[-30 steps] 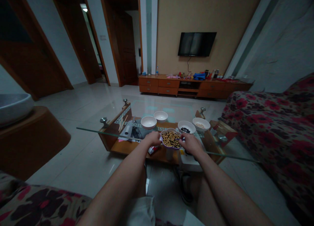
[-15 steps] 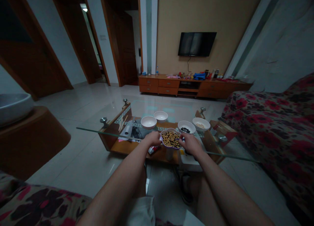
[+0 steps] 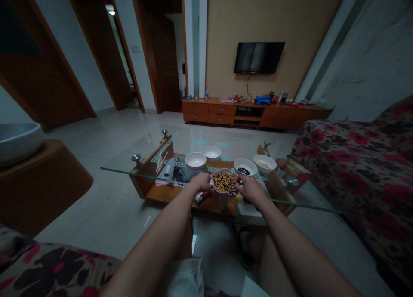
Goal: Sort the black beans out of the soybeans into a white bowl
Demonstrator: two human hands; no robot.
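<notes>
A purple-rimmed, wavy-edged bowl (image 3: 213,189) sits at the near edge of the glass table, full of mixed yellow and black beans (image 3: 225,183). My left hand (image 3: 202,183) grips its left rim with closed fingers. On the opposite side, my right hand (image 3: 250,188) is closed at the right rim, its fingertips partly hidden. Just behind it stands a white bowl with black beans (image 3: 244,171). To the right of that, another white bowl (image 3: 265,163) holds pale pieces. Two more white bowls (image 3: 195,161) stand behind my left hand, with nothing visible inside them.
The glass tabletop (image 3: 119,171) has metal knobs (image 3: 136,158) at its corners. On the shelf below lie chopstick-like sticks (image 3: 161,161) and papers. A floral sofa (image 3: 355,159) stands at right. Farther off are a cluttered TV cabinet (image 3: 222,109) and a wall television (image 3: 259,58).
</notes>
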